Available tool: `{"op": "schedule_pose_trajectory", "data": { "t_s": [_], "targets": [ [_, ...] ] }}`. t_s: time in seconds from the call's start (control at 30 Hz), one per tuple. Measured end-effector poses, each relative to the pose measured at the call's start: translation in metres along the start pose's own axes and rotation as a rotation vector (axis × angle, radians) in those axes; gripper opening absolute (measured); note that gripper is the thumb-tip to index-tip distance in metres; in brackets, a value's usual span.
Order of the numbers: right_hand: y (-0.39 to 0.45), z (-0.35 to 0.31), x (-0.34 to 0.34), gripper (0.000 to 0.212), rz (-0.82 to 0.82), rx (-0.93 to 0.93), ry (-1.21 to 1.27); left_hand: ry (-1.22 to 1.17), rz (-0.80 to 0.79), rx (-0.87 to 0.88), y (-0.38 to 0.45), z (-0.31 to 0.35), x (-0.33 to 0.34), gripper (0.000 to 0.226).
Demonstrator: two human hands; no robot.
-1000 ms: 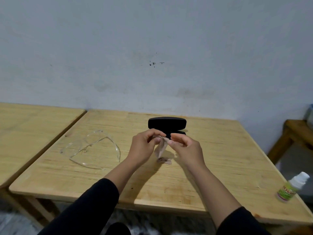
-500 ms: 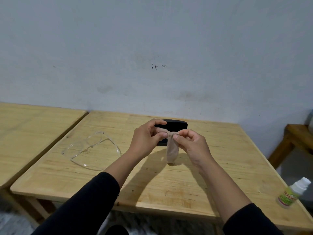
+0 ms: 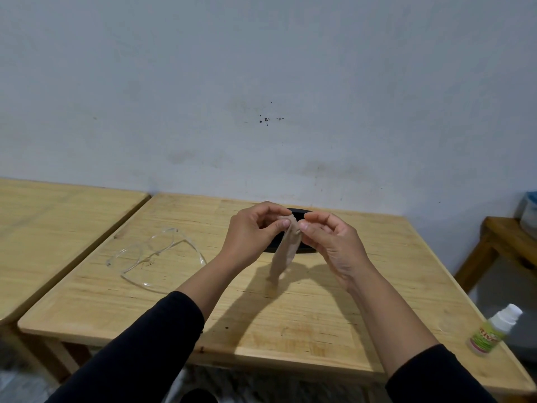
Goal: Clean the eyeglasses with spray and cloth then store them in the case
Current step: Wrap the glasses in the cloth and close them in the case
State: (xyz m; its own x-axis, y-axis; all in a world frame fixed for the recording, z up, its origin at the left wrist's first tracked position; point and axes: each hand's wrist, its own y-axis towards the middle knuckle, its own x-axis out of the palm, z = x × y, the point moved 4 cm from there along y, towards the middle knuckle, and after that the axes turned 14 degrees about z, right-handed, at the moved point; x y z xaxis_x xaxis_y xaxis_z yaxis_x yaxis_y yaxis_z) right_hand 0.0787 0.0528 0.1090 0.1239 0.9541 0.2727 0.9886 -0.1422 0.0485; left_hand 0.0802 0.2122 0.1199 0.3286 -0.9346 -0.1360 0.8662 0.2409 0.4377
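**Cloth pinched between both hands; eyeglasses lying apart on the table**

We find both hands raised above the middle of the wooden table (image 3: 290, 324). The left hand (image 3: 250, 232) and the right hand (image 3: 334, 242) each pinch the top edge of a small beige cloth (image 3: 286, 251) between thumb and fingertips, so each hand grasps the cloth. The cloth hangs down between the two hands, its lower end just above the tabletop.

We note the clear eyeglasses (image 3: 158, 257) lying on the table to the left of the left hand, apart from it and touched by neither hand. Their temples appear unfolded.

The black case (image 3: 299, 212) sits on the table directly behind the hands, largely hidden by them and by the cloth; we cannot tell whether it is open or closed.

The spray bottle (image 3: 492, 334), white-capped with a green label, lies tilted at the table's right edge, well apart from the right hand. Both forearms wear black sleeves (image 3: 139, 353).
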Motion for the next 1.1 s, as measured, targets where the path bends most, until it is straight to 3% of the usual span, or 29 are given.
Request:
{"op": "schedule_pose_trajectory", "data": {
  "t_s": [0.2, 0.37, 0.6, 1.1],
  "targets": [
    [-0.001, 0.002, 0.003, 0.028, 0.014, -0.069, -0.219, -0.014, -0.023, 0.009, -0.001, 0.004, 0.001, 0.012],
    [-0.001, -0.003, 0.001, 0.010, 0.048, -0.142, -0.331, 0.045, -0.024, -0.016, 0.002, 0.000, -0.006, 0.016],
    [0.000, -0.003, 0.001, 0.003, 0.053, -0.134, -0.307, 0.088, -0.010, 0.003, 0.004, -0.002, -0.009, 0.005],
    [-0.001, -0.007, 0.008, 0.008, -0.059, -0.177, -0.272, 0.014, 0.064, -0.004, 0.018, 0.012, -0.021, 0.006]
  ]
}}
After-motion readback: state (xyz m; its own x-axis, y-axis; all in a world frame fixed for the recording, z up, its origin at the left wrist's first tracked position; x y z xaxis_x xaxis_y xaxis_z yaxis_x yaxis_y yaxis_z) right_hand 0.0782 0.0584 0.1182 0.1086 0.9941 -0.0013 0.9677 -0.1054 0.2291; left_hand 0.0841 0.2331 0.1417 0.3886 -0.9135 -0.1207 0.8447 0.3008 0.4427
